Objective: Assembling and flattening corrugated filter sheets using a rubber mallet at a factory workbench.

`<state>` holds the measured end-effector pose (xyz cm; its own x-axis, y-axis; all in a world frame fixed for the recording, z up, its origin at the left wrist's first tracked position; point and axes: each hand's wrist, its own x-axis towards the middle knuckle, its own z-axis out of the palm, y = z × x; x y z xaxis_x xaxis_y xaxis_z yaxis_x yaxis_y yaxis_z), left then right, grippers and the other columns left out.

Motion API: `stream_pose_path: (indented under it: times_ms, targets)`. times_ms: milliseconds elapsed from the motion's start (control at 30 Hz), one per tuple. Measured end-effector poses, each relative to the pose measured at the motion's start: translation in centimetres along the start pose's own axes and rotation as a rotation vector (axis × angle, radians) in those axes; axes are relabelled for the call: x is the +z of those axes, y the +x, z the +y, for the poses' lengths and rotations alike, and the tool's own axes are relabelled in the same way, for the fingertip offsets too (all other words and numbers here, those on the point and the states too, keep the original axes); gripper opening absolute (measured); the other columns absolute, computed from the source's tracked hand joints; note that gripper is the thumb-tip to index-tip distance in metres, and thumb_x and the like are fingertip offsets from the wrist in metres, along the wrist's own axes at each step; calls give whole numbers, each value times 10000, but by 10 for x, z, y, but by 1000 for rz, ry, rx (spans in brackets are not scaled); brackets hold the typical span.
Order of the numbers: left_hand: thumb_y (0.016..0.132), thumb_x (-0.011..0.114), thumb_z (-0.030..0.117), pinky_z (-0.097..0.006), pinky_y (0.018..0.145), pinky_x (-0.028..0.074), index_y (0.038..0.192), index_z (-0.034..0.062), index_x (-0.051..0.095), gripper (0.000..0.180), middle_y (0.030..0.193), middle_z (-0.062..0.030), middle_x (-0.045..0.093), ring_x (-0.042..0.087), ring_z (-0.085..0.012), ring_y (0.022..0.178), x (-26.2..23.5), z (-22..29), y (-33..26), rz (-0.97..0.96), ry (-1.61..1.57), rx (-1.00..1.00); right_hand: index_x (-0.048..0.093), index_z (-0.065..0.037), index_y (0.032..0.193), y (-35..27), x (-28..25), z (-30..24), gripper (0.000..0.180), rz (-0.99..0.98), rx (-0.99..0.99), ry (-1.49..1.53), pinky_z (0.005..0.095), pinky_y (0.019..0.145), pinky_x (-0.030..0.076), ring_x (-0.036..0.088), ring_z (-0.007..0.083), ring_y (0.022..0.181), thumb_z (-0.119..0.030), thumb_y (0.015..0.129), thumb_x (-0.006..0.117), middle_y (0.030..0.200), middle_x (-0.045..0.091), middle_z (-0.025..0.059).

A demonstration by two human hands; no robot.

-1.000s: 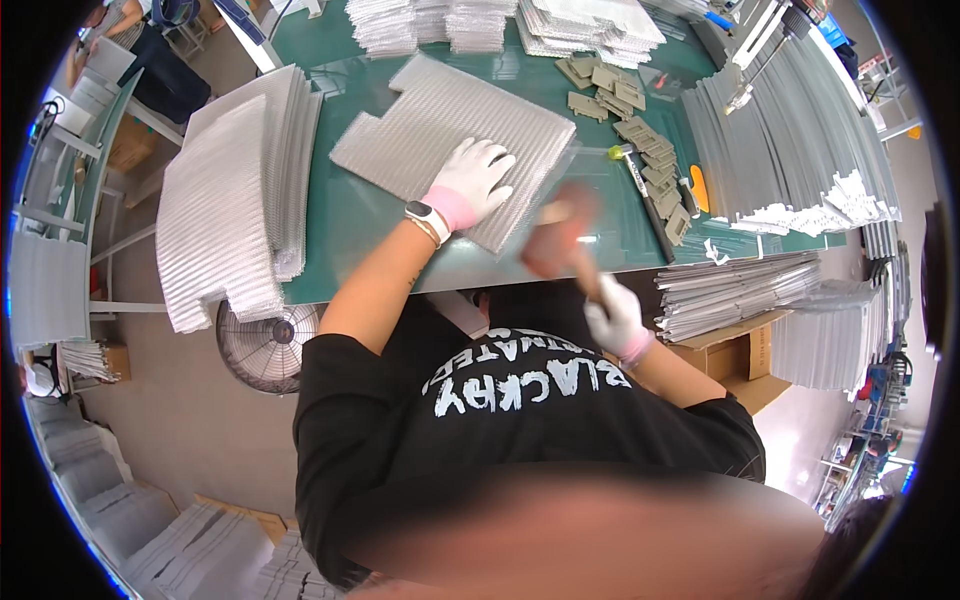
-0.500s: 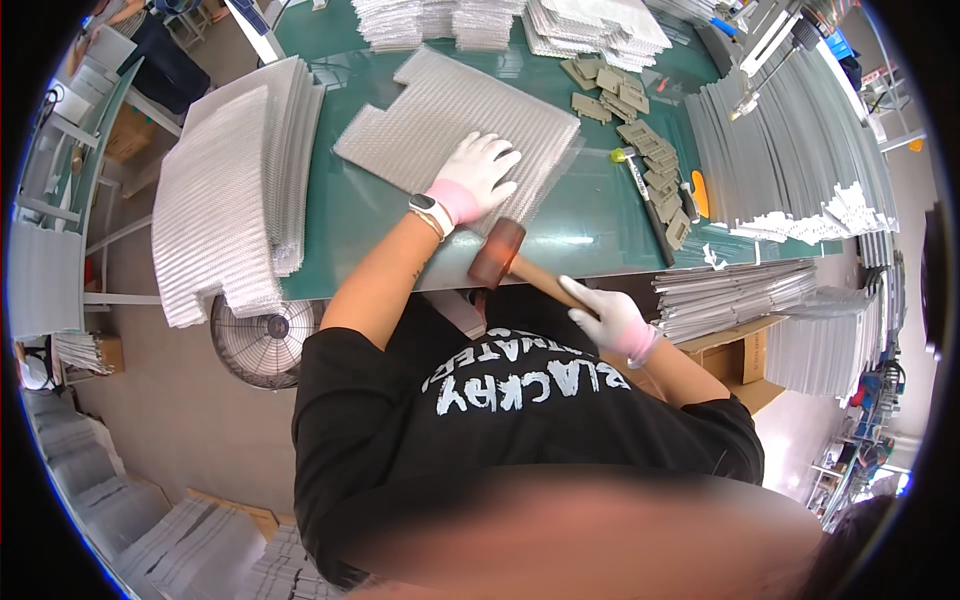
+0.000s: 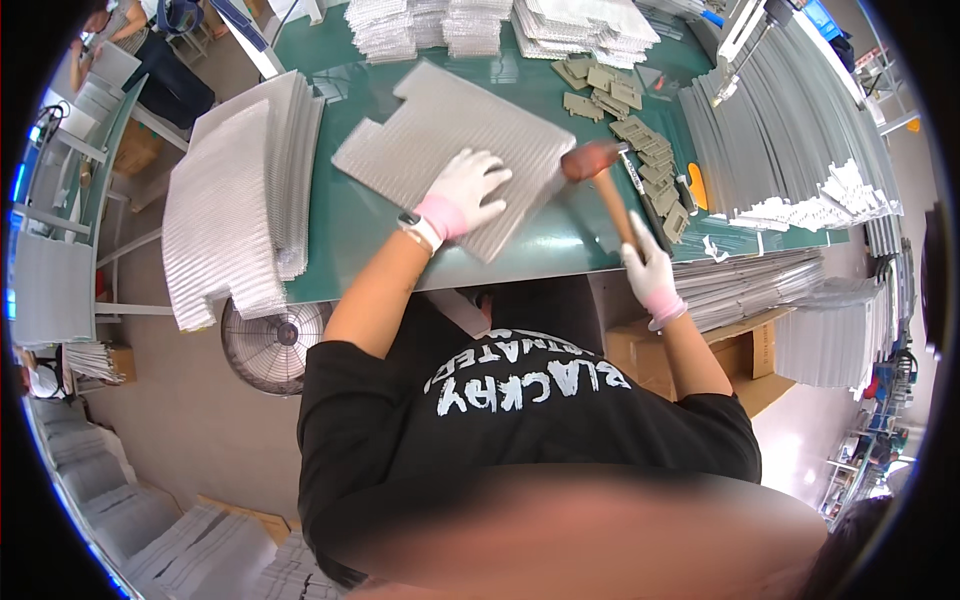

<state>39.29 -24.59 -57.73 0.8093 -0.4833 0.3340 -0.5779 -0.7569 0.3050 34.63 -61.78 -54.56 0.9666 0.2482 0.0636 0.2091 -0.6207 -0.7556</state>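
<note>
On the green table [image 3: 360, 225], one notched grey ribbed metal panel [image 3: 440, 140] lies flat, and the left hand [image 3: 465, 192], in a white glove with a pink cuff, rests on its near right part with fingers [image 3: 492, 178] spread wide and pressed flat, gripping nothing. A single dark wristwatch [image 3: 415, 222] sits on that wrist. The right hand [image 3: 648, 268], gloved the same way, is closed around the lower end of one wooden-handled mallet [image 3: 605, 190], whose reddish-brown head [image 3: 588, 160] is at the panel's right edge; whether it touches the panel cannot be told. Just right of the mallet head, a scatter of small olive-grey flat plastic pieces [image 3: 640, 135] runs in a line across the table, too many and too overlapped to count. One tall stack of white ribbed panels [image 3: 240, 200] stands at the table's left end. Three stacks of similar sheets [image 3: 480, 25] sit at the far edge. One round floor fan [image 3: 272, 345] stands under the table's left corner.
</note>
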Motion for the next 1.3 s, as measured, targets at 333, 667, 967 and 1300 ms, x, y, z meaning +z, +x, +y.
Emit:
stream_pose_path:
  times_ms: [333, 667, 967, 1300]
  targets:
    - [951, 610, 191, -401, 884, 528, 855, 10, 731, 238, 873, -99, 734, 672, -249, 816, -56, 87, -182, 421, -767, -591, 720, -19, 955, -10, 18, -15, 146, 188, -314, -125, 389, 774, 529, 669, 330, 809, -125, 900, 635, 845, 687, 157]
    - [970, 680, 286, -339, 1051, 451, 1388, -42, 490, 564, 1342, -131, 603, 587, -180, 1196, -21, 134, -242, 233, -1148, -942, 613, 74, 1250, -24, 63, -40, 403, -491, 271, 641, 296, 952, 499, 658, 157, 1012, -148, 922, 686, 1154, 698, 107]
    - [965, 665, 120, -320, 1037, 462, 1348, -42, 521, 440, 1264, -83, 642, 608, -166, 1135, -25, 152, -226, 524, -1390, -909, 513, 41, 1362, -22, 61, -14, 480, -670, 269, 1180, 363, 1035, 474, 601, 222, 1203, -179, 961, 656, 1343, 603, 148]
    - [929, 691, 91, -316, 1009, 483, 1308, -44, 556, 425, 1228, -91, 671, 626, -144, 1105, -95, 130, -200, 411, -1224, -741, 589, 69, 1286, 29, 27, -77, 514, -672, 35, 854, 326, 951, 516, 656, 156, 1043, -273, 922, 712, 1177, 684, 97]
